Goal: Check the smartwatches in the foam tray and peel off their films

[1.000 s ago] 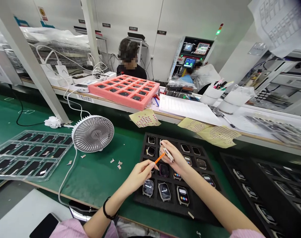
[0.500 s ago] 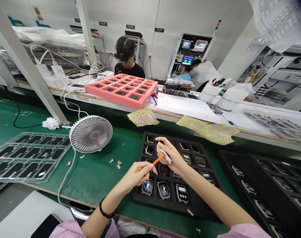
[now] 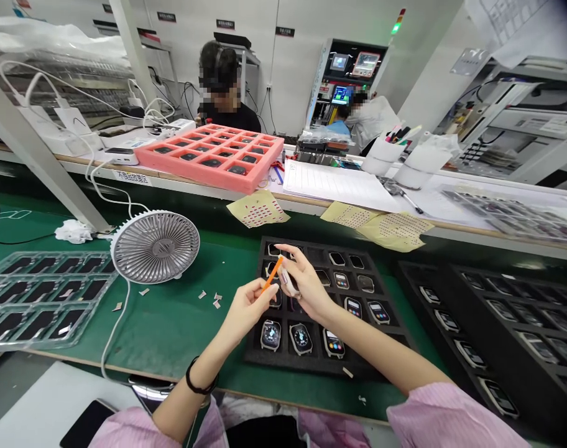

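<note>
Orange stick (image 3: 273,274) pinched in left grip (image 3: 250,308), right grip (image 3: 309,289) closed on white piece (image 3: 287,283).

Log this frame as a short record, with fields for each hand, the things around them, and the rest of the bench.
Left hand: pinches an orange stick
Right hand: pinches a small pale piece
Things: black foam tray holding smartwatches, beneath both hands
Rest: grey desk fan; pink foam tray; clear plastic tray; perforated yellow sheet
Co-worker: a person beyond the pink foam tray
</note>
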Tool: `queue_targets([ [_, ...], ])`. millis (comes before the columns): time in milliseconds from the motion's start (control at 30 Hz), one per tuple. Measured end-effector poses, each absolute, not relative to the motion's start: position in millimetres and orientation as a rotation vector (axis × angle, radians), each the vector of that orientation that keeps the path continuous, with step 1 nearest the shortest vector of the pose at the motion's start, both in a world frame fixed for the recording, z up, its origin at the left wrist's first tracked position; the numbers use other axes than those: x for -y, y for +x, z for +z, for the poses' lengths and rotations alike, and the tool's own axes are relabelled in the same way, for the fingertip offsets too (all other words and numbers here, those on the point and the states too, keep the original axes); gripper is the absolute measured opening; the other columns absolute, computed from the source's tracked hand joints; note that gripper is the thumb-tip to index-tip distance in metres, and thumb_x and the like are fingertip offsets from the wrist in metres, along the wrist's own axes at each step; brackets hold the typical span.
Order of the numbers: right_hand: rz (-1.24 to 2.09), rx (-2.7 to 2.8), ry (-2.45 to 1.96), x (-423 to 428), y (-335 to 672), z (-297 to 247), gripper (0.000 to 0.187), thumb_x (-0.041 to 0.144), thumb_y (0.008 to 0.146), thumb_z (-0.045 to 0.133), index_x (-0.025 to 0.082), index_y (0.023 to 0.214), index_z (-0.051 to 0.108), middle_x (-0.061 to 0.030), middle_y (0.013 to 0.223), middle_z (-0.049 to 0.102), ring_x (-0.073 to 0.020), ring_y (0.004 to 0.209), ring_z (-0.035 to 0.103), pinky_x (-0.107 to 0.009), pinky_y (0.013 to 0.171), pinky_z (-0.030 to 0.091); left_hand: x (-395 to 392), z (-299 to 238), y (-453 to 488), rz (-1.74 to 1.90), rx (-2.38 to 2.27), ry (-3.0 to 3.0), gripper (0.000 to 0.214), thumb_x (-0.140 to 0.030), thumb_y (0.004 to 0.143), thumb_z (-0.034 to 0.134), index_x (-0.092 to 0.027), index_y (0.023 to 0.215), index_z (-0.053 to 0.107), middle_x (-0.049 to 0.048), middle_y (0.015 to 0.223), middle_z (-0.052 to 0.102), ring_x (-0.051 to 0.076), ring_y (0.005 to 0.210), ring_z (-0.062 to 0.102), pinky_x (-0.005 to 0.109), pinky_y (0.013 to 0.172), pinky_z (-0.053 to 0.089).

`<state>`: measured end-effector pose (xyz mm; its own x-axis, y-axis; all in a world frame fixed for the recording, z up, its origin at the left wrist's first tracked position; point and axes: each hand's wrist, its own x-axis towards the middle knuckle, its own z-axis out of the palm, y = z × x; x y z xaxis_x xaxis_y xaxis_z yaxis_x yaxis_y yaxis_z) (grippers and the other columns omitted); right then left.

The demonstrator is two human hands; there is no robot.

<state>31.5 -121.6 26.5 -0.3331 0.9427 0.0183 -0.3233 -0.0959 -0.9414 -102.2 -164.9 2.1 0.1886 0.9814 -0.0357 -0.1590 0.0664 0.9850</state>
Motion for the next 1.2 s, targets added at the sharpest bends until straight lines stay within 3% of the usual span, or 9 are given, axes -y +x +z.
queue_targets([
  [167, 1.312, 1.457, -0.871, 125, 26, 14, 0.031, 0.043, 0.086, 0.056, 0.027, 0.113, 0.054, 0.0073, 0.060, 0.048, -0.0088, 0.044, 0.039, -0.021, 0.041, 0.033, 162, 6, -90, 1.161, -1.007, 1.203, 0.044, -0.057, 0.078, 0.058, -0.017, 0.065, 0.045, -0.0079, 0.052, 0.031, 0.004, 0.043, 0.023, 0.018, 0.039, 0.017],
  [300, 0.984, 1.623, -1.025, 87, 55, 3, 0.034, 0.044, 0.089, 0.050, 0.025, 0.116, 0.052, 0.0081, 0.055, 0.042, -0.0118, 0.045, 0.040, -0.024, 0.047, 0.035, 160, -4, -113, 1.212, -1.140, 1.217, 0.041, -0.055, 0.081, 0.053, -0.019, 0.065, 0.041, -0.0084, 0.052, 0.028, 0.005, 0.041, 0.022, 0.019, 0.039, 0.019],
  [400, 0.592, 1.747, -1.333, 39, 98, -8, 0.029, 0.043, 0.091, 0.040, 0.022, 0.105, 0.056, 0.0049, 0.058, 0.046, -0.0146, 0.052, 0.045, -0.026, 0.054, 0.036, 159, -21, -149, 1.234, -1.448, 1.387, 0.040, -0.053, 0.083, 0.049, -0.019, 0.064, 0.042, -0.0064, 0.054, 0.033, 0.008, 0.045, 0.031, 0.020, 0.043, 0.025],
  [500, 0.510, 1.796, -1.402, 5, 133, -22, 0.024, 0.037, 0.092, 0.039, 0.019, 0.091, 0.056, -0.0013, 0.066, 0.054, -0.0178, 0.064, 0.050, -0.029, 0.063, 0.037, 160, -41, -179, 1.007, -1.737, 1.554, 0.039, -0.052, 0.083, 0.047, -0.019, 0.061, 0.046, -0.0032, 0.054, 0.044, 0.012, 0.050, 0.043, 0.023, 0.051, 0.033],
  [600, 0.493, 1.882, -1.413, -6, 143, -37, 0.018, 0.032, 0.091, 0.041, 0.020, 0.087, 0.054, -0.0034, 0.070, 0.058, -0.0189, 0.067, 0.053, -0.030, 0.066, 0.038, 164, -55, -192, 0.832, -1.865, 1.639, 0.038, -0.051, 0.084, 0.042, -0.021, 0.061, 0.046, -0.0008, 0.056, 0.053, 0.017, 0.055, 0.051, 0.025, 0.055, 0.036],
  [767, 0.511, 2.074, -1.376, 0, 138, -46, 0.015, 0.026, 0.088, 0.044, 0.020, 0.085, 0.057, -0.0047, 0.075, 0.063, -0.0212, 0.073, 0.058, -0.033, 0.074, 0.044, 177, -57, -193, 0.760, -1.863, 1.695, 0.033, -0.045, 0.089, 0.032, -0.022, 0.077, 0.052, 0.0032, 0.072, 0.063, 0.021, 0.066, 0.061, 0.028, 0.062, 0.042],
  [933, 0.391, 2.149, -1.320, 41, 135, -30, 0.026, 0.030, 0.090, 0.044, 0.018, 0.108, 0.058, -0.0147, 0.117, 0.058, -0.0286, 0.114, 0.049, -0.046, 0.102, 0.033, 199, -43, -185, 0.882, -1.653, 2.044, 0.033, -0.037, 0.096, 0.029, -0.021, 0.088, 0.057, 0.0065, 0.092, 0.067, 0.020, 0.085, 0.062, 0.030, 0.078, 0.047],
  [1067, 0.367, 2.334, -1.035, 113, 123, -15, 0.026, 0.026, 0.094, 0.041, 0.022, 0.117, 0.053, -0.0114, 0.127, 0.058, -0.0250, 0.125, 0.047, -0.051, 0.110, 0.029, 216, -31, -169, 0.800, -1.284, 2.434, 0.029, -0.023, 0.097, 0.033, -0.020, 0.107, 0.060, 0.0080, 0.128, 0.059, 0.022, 0.124, 0.048, 0.037, 0.101, 0.041],
  [1200, 0.524, 2.564, -0.782, 174, 118, -10, 0.040, 0.017, 0.094, 0.040, 0.025, 0.132, 0.038, -0.0089, 0.137, 0.053, -0.0225, 0.134, 0.040, -0.057, 0.114, 0.022, 218, -28, -151, 0.664, -1.046, 2.659, 0.027, -0.016, 0.097, 0.034, -0.018, 0.107, 0.060, 0.0086, 0.134, 0.055, 0.023, 0.135, 0.037, 0.049, 0.111, 0.031],
])
